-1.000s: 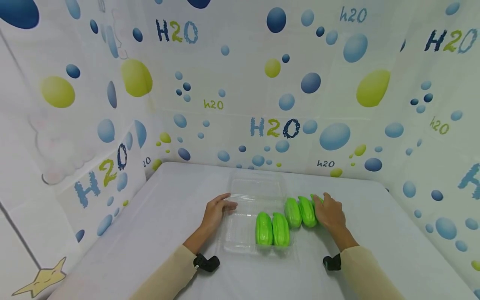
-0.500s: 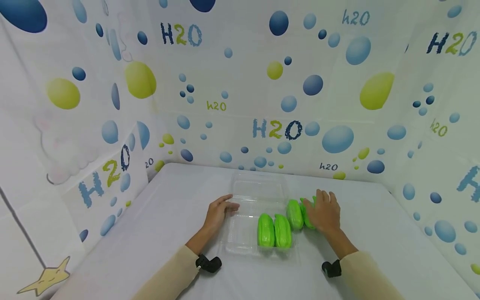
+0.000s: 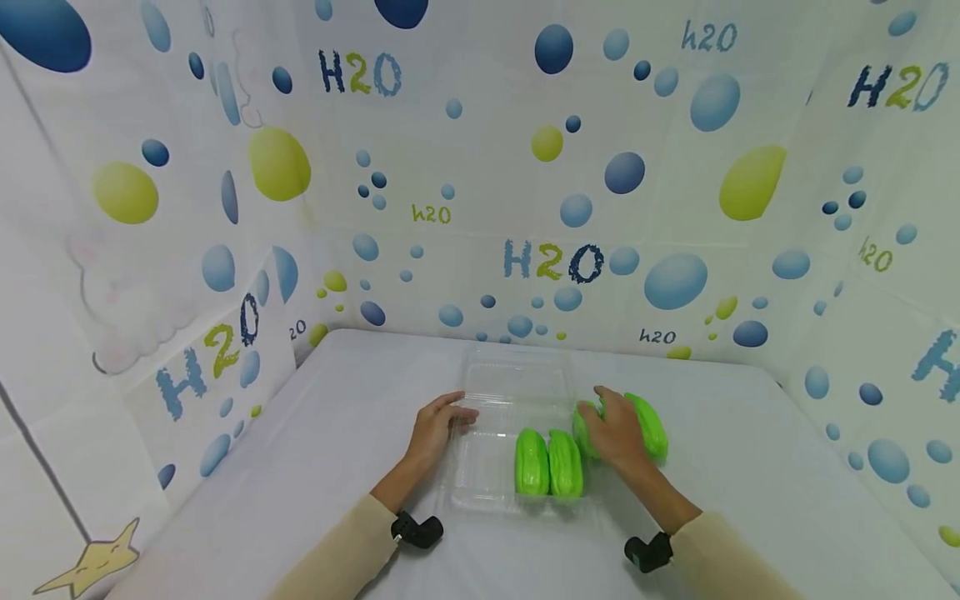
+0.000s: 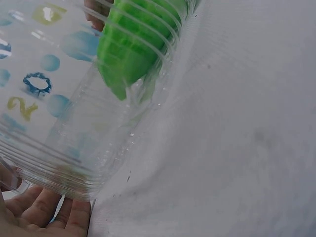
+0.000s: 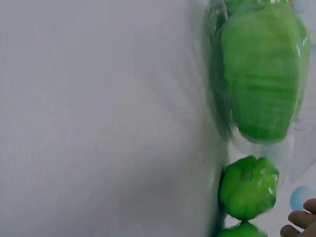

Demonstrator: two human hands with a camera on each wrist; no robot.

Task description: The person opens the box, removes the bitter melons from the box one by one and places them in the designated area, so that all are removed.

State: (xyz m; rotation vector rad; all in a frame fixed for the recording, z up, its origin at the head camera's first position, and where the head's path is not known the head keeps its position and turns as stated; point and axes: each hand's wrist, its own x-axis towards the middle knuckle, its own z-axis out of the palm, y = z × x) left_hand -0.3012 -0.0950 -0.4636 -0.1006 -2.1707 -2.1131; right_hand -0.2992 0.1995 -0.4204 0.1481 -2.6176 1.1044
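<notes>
A clear plastic container (image 3: 480, 467) lies with its lid folded back. Two green, ridged bitter melons (image 3: 532, 462) lie side by side in its right half. My left hand (image 3: 433, 433) holds the container's left wall, fingers (image 4: 42, 210) outside it and the thumb reaching over the rim. To the right of the container are more bitter melons: one at the left (image 3: 586, 442) partly covered, one mostly hidden beneath my right hand (image 3: 618, 433), and one (image 3: 651, 429) at the right. My right fingers (image 5: 301, 222) are extended and apart from the nearest melon (image 5: 249, 187) in the right wrist view.
A white-covered table (image 3: 360, 367) bears everything. Behind it and at both sides hang white curtains (image 3: 480, 275) printed with blue and green drops. The container's transparent lid (image 3: 516, 375) lies flat toward the back.
My right hand has moved left across the loose bitter melons, uncovering the rightmost one and covering the middle one. My left hand has stayed at the container's left side.
</notes>
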